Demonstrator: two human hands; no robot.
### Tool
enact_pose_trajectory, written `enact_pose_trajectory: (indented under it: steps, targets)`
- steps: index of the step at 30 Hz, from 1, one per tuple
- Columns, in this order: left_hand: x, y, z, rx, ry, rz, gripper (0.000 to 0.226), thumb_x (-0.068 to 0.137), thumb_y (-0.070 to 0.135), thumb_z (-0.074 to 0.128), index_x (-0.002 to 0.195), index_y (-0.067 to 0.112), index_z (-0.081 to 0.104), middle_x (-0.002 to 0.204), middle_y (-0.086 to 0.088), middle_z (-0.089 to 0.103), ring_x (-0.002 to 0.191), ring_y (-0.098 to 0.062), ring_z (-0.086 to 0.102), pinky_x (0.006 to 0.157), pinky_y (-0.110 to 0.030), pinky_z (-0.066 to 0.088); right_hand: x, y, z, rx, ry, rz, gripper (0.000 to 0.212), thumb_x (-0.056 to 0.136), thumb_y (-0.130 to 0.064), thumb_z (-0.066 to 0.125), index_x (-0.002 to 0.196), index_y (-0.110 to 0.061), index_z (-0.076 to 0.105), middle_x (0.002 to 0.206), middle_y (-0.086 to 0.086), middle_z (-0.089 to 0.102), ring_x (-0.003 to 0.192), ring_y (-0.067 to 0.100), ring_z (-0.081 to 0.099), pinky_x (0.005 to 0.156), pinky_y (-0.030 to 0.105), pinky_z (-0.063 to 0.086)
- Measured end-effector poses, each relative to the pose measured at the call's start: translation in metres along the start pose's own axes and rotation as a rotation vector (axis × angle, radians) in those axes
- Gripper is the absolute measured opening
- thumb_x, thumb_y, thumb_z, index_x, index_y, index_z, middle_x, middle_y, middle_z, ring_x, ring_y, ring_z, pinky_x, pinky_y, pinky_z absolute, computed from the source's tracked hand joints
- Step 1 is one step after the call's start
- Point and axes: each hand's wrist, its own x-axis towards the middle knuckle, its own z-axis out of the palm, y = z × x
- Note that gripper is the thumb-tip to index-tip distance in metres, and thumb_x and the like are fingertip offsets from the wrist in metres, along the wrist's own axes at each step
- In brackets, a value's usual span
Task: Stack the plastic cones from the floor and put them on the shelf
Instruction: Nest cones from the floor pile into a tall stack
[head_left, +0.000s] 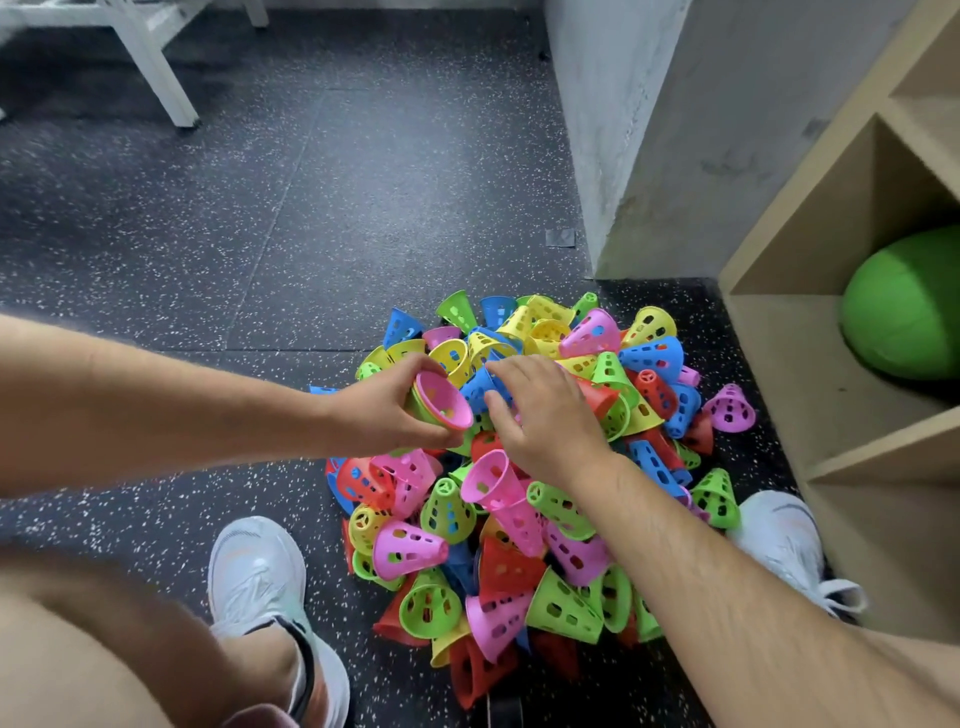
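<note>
Dozens of plastic cones (519, 467) lie heaped on the floor (234, 234) between your shoes, and almost all of the stacking is still ahead; your left hand (384, 410) is clenched around a short stack (441, 400) with a pink cone innermost and what looks like a green one outside it, mouth turned toward your right hand (545, 415); that hand is spread over the pile with thumb and fingers closing on a blue cone (478, 387) just beyond the stack's mouth, though you cannot tell from here whether it has a firm hold yet.

To do this step well, pinch the blue cone by its narrow end, lift it clear of the neighbours touching it, turn it so the tip leads, and slide it straight into the pink mouth; keep the stack steady and tilted toward the feeding hand, since a crooked entry will likely jam on the perforated walls; take next the cones nearest your right hand.

Beyond your right forearm stands the wooden shelf (779, 270); its upper visible compartment holds a green ball (909, 306) with bare board in front of it; the compartment below shows nothing in the part you can see, so either could take the finished stack.
</note>
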Motion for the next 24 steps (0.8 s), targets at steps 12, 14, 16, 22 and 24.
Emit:
enact_pose_trajectory:
  steps: [12, 14, 16, 22, 24]
  targets:
    - [0.015, 0.016, 0.002, 0.089, 0.008, 0.040, 0.071, 0.072, 0.046, 0.092, 0.126, 0.038, 0.048, 0.101, 0.013, 0.063, 0.087, -0.006, 0.059, 0.075, -0.023, 0.045, -0.023, 0.027, -0.013, -0.109, -0.024, 0.030, 0.015, 0.099, -0.034, 0.056, 0.104, -0.023, 0.064, 0.129, 0.010, 0.057, 0.120, 0.034, 0.053, 0.098, 0.044, 0.043]
    - [0.015, 0.016, 0.003, 0.104, 0.016, 0.047, 0.069, 0.072, 0.043, 0.092, 0.126, 0.037, 0.048, 0.102, 0.012, 0.064, 0.085, -0.004, 0.059, 0.074, -0.022, 0.045, -0.018, 0.024, -0.018, 0.056, 0.070, 0.085, 0.014, 0.100, -0.034, 0.054, 0.101, -0.021, 0.061, 0.130, 0.012, 0.056, 0.118, 0.035, 0.056, 0.092, 0.044, 0.049]
    - [0.014, 0.015, 0.002, 0.121, 0.014, 0.053, 0.069, 0.073, 0.041, 0.092, 0.125, 0.036, 0.049, 0.103, 0.008, 0.065, 0.082, -0.005, 0.059, 0.072, -0.024, 0.050, -0.012, 0.019, -0.023, 0.197, 0.168, 0.130, 0.019, 0.102, -0.035, 0.051, 0.101, -0.018, 0.060, 0.134, 0.011, 0.053, 0.125, 0.031, 0.053, 0.094, 0.043, 0.049]
    - [0.012, 0.011, -0.002, 0.088, 0.003, 0.064, 0.079, 0.058, 0.051, 0.095, 0.123, 0.038, 0.053, 0.104, 0.009, 0.071, 0.085, -0.007, 0.066, 0.078, -0.027, 0.056, -0.001, -0.015, -0.030, 0.465, 0.232, 0.126, 0.021, 0.104, -0.035, 0.050, 0.103, -0.015, 0.058, 0.137, 0.014, 0.052, 0.138, 0.021, 0.042, 0.109, 0.031, 0.036]
    - [0.010, 0.010, -0.001, 0.045, -0.001, 0.086, 0.086, 0.050, 0.057, 0.093, 0.124, 0.037, 0.054, 0.105, 0.011, 0.073, 0.093, -0.006, 0.069, 0.085, -0.027, 0.057, -0.001, -0.025, -0.024, 0.476, 0.189, 0.105, 0.021, 0.104, -0.032, 0.051, 0.105, -0.013, 0.059, 0.136, 0.014, 0.053, 0.139, 0.020, 0.041, 0.110, 0.029, 0.035]
